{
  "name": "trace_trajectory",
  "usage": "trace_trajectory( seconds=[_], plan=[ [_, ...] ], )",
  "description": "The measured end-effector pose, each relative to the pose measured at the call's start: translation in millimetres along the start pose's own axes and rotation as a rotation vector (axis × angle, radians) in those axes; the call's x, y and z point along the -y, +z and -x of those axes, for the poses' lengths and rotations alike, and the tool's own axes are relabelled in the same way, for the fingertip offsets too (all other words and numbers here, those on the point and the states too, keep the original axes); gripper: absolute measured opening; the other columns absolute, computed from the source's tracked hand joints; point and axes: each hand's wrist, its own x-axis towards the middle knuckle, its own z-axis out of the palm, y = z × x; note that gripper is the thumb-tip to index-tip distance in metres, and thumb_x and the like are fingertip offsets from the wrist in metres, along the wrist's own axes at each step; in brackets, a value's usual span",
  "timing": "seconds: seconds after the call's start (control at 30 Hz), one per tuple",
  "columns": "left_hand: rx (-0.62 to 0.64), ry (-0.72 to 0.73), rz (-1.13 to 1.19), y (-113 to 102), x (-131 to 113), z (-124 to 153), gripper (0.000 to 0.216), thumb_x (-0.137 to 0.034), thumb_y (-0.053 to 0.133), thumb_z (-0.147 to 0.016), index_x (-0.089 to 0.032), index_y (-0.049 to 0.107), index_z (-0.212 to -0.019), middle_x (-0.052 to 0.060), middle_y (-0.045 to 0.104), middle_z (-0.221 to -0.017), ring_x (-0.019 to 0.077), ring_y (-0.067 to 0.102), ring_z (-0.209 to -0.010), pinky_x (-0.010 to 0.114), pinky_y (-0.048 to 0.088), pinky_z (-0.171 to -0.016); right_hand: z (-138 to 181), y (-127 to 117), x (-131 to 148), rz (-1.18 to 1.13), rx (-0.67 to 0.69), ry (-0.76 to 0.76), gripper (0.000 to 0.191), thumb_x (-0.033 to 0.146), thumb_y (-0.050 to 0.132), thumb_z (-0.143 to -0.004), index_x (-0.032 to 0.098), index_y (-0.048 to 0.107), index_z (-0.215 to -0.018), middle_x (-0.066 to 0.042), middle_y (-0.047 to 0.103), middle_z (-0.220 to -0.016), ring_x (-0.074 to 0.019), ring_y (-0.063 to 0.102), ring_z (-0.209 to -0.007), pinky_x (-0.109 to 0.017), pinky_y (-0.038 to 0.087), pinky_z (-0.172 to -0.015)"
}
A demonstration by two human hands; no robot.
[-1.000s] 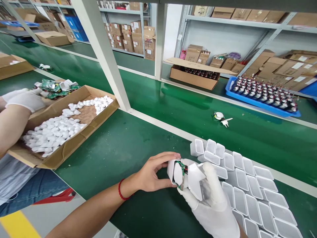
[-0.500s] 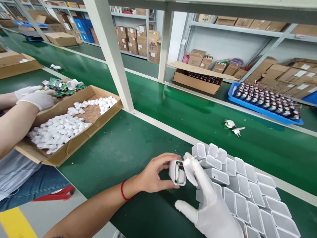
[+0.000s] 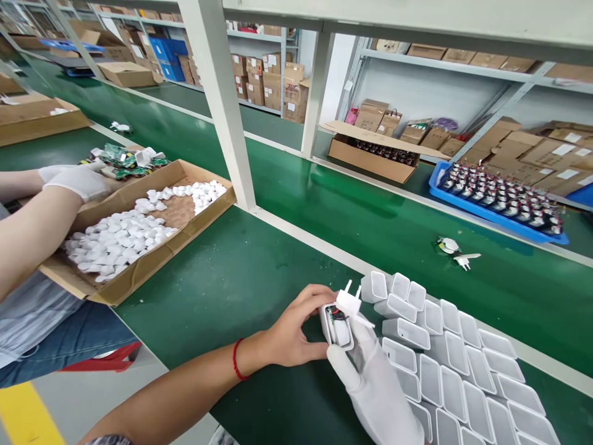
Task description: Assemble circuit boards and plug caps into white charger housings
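My bare left hand point(image 3: 296, 327), a red cord at its wrist, grips a white charger shell point(image 3: 337, 326) with a circuit board inside. My gloved right hand point(image 3: 370, 377) holds a white two-pin plug cap point(image 3: 351, 303) at the shell's open top, its pins pointing up. Both hands hover just above the green bench point(image 3: 241, 278). A block of several empty white shells point(image 3: 445, 358) stands upright just to the right of the hands.
A co-worker's gloved hands point(image 3: 78, 180) work at the left beside a cardboard box of white caps point(image 3: 134, 228) and a pile of circuit boards point(image 3: 125, 157). Behind lie a loose plug piece point(image 3: 456, 252), a blue tray of parts point(image 3: 500, 194), and a white post point(image 3: 222, 105).
My right hand has swapped its grip and brought the plug cap down onto the shell's open end; the left hand stayed closed round the shell. The view shifted slightly.
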Motion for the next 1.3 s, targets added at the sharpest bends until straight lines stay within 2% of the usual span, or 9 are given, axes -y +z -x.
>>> trace_trajectory(
  seconds=[0.17, 0.3, 0.4, 0.53, 0.7, 0.8, 0.9, 1.0, 1.3],
  plan=[
    [0.079, 0.087, -0.123, -5.1, -1.7, -3.9, 0.087, -0.016, 0.08, -0.072, -0.025, 0.033, -0.144, 0.016, 0.045, -0.132, 0.0255, 0.05, -0.125, 0.036, 0.044, -0.104, -2.0, 1.1, 14.2, -0.44, 0.166, 0.087, 0.074, 0.059, 0.05, -0.093, 0.016, 0.03, -0.151, -0.013, 0.038, -0.149, -0.0237, 0.043, -0.134, -0.036, 0.038, -0.113],
    [0.295, 0.028, -0.112, -18.5, -11.2, -9.3, 0.089, -0.023, 0.077, -0.075, -0.021, 0.028, -0.15, 0.017, 0.05, -0.129, 0.0277, 0.051, -0.124, 0.04, 0.041, -0.107, -1.5, -2.3, 6.3, -0.303, 0.08, 0.184, 0.079, 0.052, 0.061, -0.085, 0.02, 0.028, -0.149, -0.009, 0.046, -0.143, -0.0215, 0.05, -0.127, -0.037, 0.045, -0.108],
    [0.402, -0.136, -0.006, -25.8, -19.8, -11.1, 0.083, -0.017, 0.065, -0.085, -0.022, 0.02, -0.155, 0.013, 0.058, -0.121, 0.0219, 0.058, -0.113, 0.039, 0.041, -0.106, 0.0, -7.2, 1.1, -0.291, 0.043, 0.259, 0.084, 0.063, 0.062, -0.082, 0.025, 0.027, -0.148, -0.006, 0.047, -0.142, -0.0208, 0.049, -0.128, -0.04, 0.042, -0.111],
    [0.332, -0.246, 0.177, -24.3, -22.3, -8.7, 0.054, -0.02, 0.057, -0.092, -0.022, 0.041, -0.144, 0.014, 0.052, -0.126, 0.0177, 0.056, -0.105, 0.029, 0.048, -0.09, 1.9, -14.1, 5.2, -0.279, 0.118, 0.292, 0.091, 0.078, 0.056, -0.077, 0.023, 0.032, -0.145, -0.008, 0.043, -0.144, -0.0225, 0.045, -0.131, -0.041, 0.035, -0.116],
    [0.248, -0.272, 0.374, -16.9, -19.5, -5.2, 0.047, -0.024, 0.053, -0.096, -0.035, 0.046, -0.141, 0.004, 0.05, -0.096, 0.0044, 0.047, -0.074, 0.012, 0.042, -0.067, 1.5, -17.9, 11.7, -0.124, 0.189, 0.28, 0.09, 0.081, 0.046, -0.081, 0.028, 0.024, -0.15, -0.003, 0.037, -0.149, -0.0189, 0.036, -0.138, -0.042, 0.027, -0.119],
    [0.27, -0.274, 0.367, -15.1, -21.6, -6.5, 0.047, -0.023, 0.051, -0.097, -0.034, 0.044, -0.142, 0.005, 0.05, -0.096, 0.0045, 0.048, -0.071, 0.013, 0.043, -0.065, 0.4, -17.0, 12.3, -0.169, 0.224, 0.251, 0.09, 0.081, 0.045, -0.081, 0.024, 0.026, -0.149, -0.008, 0.043, -0.145, -0.0221, 0.041, -0.135, -0.044, 0.028, -0.118],
    [0.259, -0.205, 0.326, -13.2, -25.2, -10.0, 0.043, -0.013, 0.05, -0.094, -0.023, 0.048, -0.136, 0.003, 0.048, -0.086, 0.0043, 0.045, -0.068, 0.012, 0.04, -0.061, 1.0, -16.8, 10.5, -0.14, 0.234, 0.251, 0.096, 0.085, 0.039, -0.081, 0.02, 0.023, -0.151, -0.011, 0.042, -0.145, -0.025, 0.038, -0.137, -0.047, 0.027, -0.118],
    [0.23, -0.154, 0.266, -11.0, -27.1, -13.2, 0.03, -0.009, 0.053, -0.09, -0.012, 0.05, -0.12, 0.005, 0.05, -0.087, 0.0053, 0.045, -0.069, 0.014, 0.041, -0.063, 1.9, -18.0, 10.1, -0.14, 0.23, 0.309, 0.097, 0.085, 0.041, -0.08, 0.022, 0.023, -0.152, -0.007, 0.038, -0.148, -0.0222, 0.037, -0.138, -0.042, 0.025, -0.12],
    [0.232, -0.147, 0.112, -11.1, -25.5, -11.1, 0.035, -0.017, 0.06, -0.085, -0.009, 0.047, -0.116, 0.012, 0.057, -0.099, 0.0101, 0.053, -0.075, 0.02, 0.046, -0.069, -1.1, -14.5, 13.8, -0.069, 0.202, 0.341, 0.102, 0.09, 0.036, -0.075, 0.02, 0.028, -0.15, -0.005, 0.039, -0.148, -0.018, 0.04, -0.136, -0.036, 0.027, -0.12]
  ],
)
